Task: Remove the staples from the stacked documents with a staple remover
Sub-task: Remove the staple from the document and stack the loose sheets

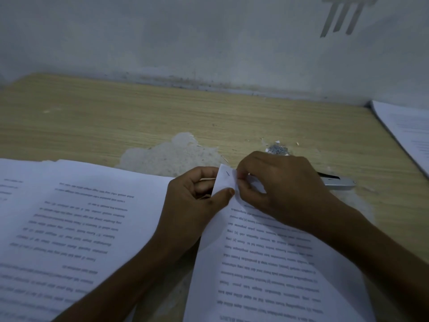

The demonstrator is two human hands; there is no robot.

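A stapled document (267, 263) of printed pages lies in front of me, its far corner lifted. A dark staple (227, 173) sits in that corner. My left hand (195, 201) pinches the corner from the left, thumb on top. My right hand (278, 189) pinches the corner's right edge with its fingertips, beside the staple. A silver metal tool (336, 181) lies on the table behind my right hand, partly hidden by it; I cannot tell if it is the staple remover. A small heap of pulled staples (277, 149) lies just beyond my right hand.
A wide spread of printed pages (69, 217) covers the table on the left. Another paper stack (408, 133) lies at the far right edge. The wooden table (116, 117) has a worn, peeled patch (171, 152) in the middle and ends at a grey wall.
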